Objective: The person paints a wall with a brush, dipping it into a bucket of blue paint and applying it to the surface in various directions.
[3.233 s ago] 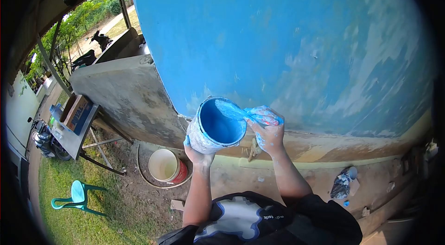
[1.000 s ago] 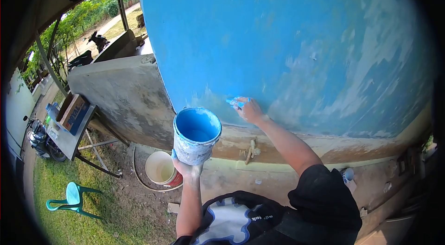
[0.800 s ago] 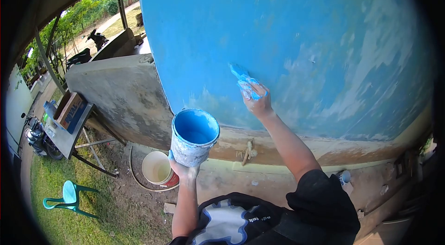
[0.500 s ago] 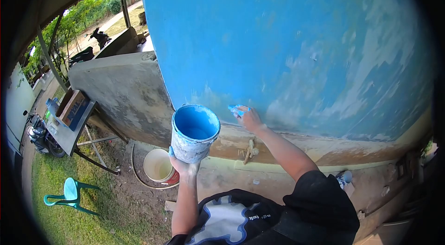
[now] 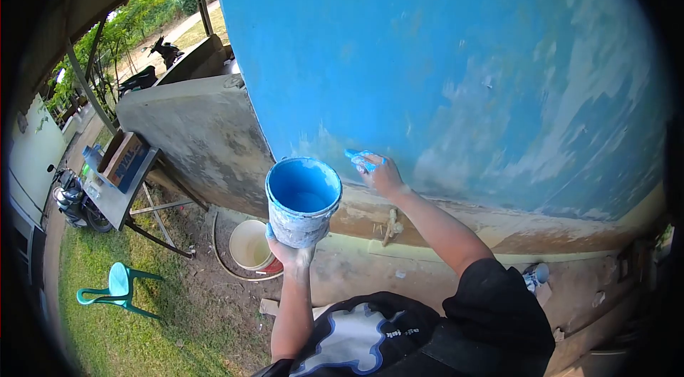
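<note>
My left hand (image 5: 291, 253) supports a paint bucket (image 5: 303, 227) from below, its fingers round the base. White and blue smears coat the bucket's outside, and blue paint lies inside it. To the right of its rim, my right hand (image 5: 383, 176) is close to the lower part of the blue wall (image 5: 399, 78). Its fingers are closed round a small thing (image 5: 359, 157) covered in blue paint, whose kind I cannot tell. Pale patches and streaks show through the wall's blue coat.
A white pail (image 5: 251, 244) stands on the ground beside a hose (image 5: 222, 257). At the left are a green plastic chair (image 5: 120, 284) on the grass and a table (image 5: 114, 195) carrying a cardboard box (image 5: 122, 156). A pipe fitting (image 5: 391, 224) juts from the wall's base.
The view has shifted slightly, so the surroundings sit a little further right. My right hand has moved slightly up and left along the wall. The bucket remains in my left hand.
</note>
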`<state>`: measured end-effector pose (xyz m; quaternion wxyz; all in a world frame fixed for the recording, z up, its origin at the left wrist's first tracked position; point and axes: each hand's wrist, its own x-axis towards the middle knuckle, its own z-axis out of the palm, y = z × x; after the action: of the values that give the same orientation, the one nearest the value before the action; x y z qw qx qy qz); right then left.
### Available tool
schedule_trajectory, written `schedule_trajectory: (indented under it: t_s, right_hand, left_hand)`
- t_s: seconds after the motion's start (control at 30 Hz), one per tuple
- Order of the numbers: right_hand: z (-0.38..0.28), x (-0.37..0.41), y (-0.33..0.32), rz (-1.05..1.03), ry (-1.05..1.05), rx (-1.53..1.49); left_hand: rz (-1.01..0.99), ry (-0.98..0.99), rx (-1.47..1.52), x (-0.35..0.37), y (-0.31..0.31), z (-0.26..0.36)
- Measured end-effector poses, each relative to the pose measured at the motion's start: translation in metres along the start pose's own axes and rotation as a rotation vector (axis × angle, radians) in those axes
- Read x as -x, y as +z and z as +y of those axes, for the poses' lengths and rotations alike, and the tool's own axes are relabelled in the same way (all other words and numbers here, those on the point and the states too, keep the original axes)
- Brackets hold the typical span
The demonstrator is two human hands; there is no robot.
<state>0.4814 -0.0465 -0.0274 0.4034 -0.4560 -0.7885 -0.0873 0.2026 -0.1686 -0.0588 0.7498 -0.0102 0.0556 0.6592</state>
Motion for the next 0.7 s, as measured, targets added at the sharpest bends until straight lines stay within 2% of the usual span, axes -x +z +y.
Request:
schedule_trajectory:
  t_s: [0.07,0.13,0.2,0.23,0.3,0.33,0.4,0.47,0.53,0.57,0.63,0.7]
  right_hand:
    - [0.01,0.004,0.011,-0.036,-0.036,0.004]
    - [0.016,-0.025,0.009,-0.064,-0.077,0.014]
    - [0.014,-0.057,-0.012,0.091,-0.038,0.04]
    - [0.01,-0.065,-0.021,0.076,-0.037,0.042]
    - [0.002,-0.074,-0.034,0.345,-0.296,0.151]
    - [-0.006,-0.07,-0.036,0.335,-0.293,0.157]
    - [-0.025,-0.051,-0.031,0.308,-0.262,0.072]
    - [-0.016,-0.017,0.004,0.239,-0.237,0.04]
    - [0.005,0.013,0.052,-0.038,-0.125,0.02]
    - [0.016,0.023,0.075,-0.046,-0.13,0.023]
    - [0.03,0.034,0.107,-0.231,-0.106,0.055]
    - [0.04,0.024,0.117,-0.236,-0.151,0.077]
  left_hand:
    - [-0.008,0.007,0.017,0.002,-0.005,-0.001]
    - [-0.016,0.035,0.039,-0.001,-0.009,-0.004]
    - [-0.026,0.029,-0.016,-0.002,-0.016,-0.006]
    - [-0.021,0.037,-0.023,-0.001,-0.022,-0.007]
    - [-0.037,0.042,-0.035,-0.001,-0.04,-0.007]
    - [-0.03,0.036,-0.027,-0.001,-0.047,-0.008]
    - [-0.017,0.042,0.01,-0.004,-0.058,-0.006]
    - [-0.048,0.029,0.004,-0.002,-0.059,-0.004]
    - [0.049,0.098,0.067,-0.005,-0.067,-0.002]
    - [0.034,0.089,0.061,-0.003,-0.071,0.001]
    - [0.035,0.108,0.062,-0.012,-0.092,0.006]
    - [0.003,0.114,-0.004,-0.014,-0.109,0.008]
